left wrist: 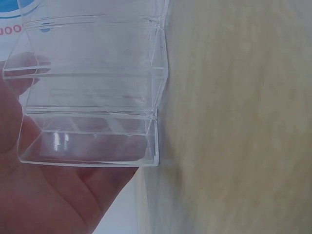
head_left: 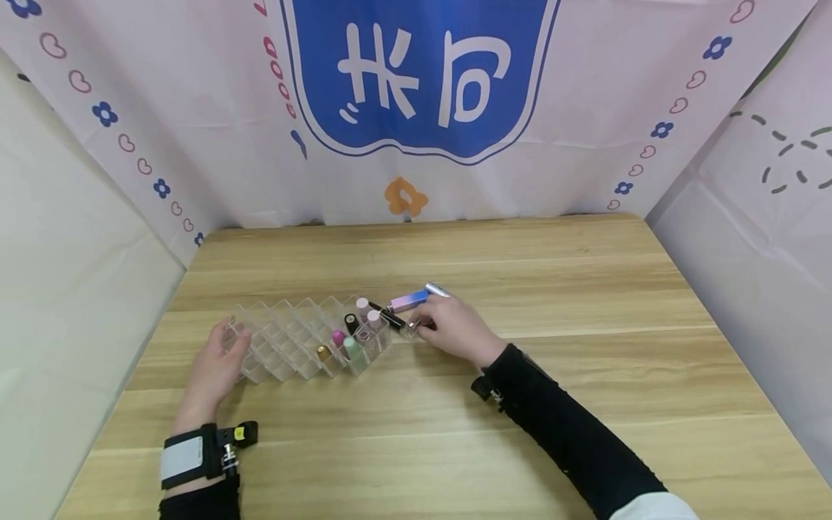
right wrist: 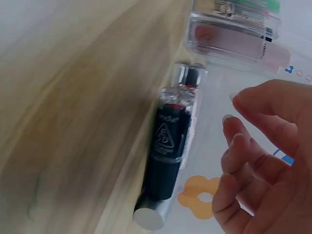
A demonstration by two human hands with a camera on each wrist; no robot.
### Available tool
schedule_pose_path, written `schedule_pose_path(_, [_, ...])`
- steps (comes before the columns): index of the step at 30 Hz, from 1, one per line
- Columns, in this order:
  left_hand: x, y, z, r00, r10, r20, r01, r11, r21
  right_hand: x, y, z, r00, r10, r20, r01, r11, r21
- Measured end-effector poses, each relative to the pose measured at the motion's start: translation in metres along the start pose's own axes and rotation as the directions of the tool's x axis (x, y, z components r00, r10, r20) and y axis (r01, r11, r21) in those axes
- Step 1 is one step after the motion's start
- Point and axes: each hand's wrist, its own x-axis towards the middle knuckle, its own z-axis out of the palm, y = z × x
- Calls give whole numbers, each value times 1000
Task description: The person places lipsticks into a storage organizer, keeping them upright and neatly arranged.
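A clear lipstick organizer point(head_left: 279, 339) with zigzag compartments lies on the table. My left hand point(head_left: 214, 365) grips its left end, also seen in the left wrist view, where the clear compartments point(left wrist: 92, 90) show nothing inside. Several tubes stand in its right end, among them a mint-green tube point(head_left: 354, 352) and a magenta one point(head_left: 339, 337). Just right of it, my right hand point(head_left: 455, 328) hovers with loosely bent fingers and nothing between them in the right wrist view. Beside those fingers lies a black lipstick point(right wrist: 165, 151) with a silver end.
Behind the right hand lie a pink-to-blue tube point(head_left: 409, 300) and a silver-ended piece point(head_left: 438, 289). A wooden table point(head_left: 416, 433) spreads in front. A printed white cloth point(head_left: 208, 144) hangs at the back, with pale sheets at both sides.
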Motion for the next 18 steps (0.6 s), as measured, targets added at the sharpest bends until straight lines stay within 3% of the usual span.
schedule_pose_path(18, [1,-1,-1,1000,7,1,-7,1000,2,-1,13,9,997,-20,79,33,985,-167])
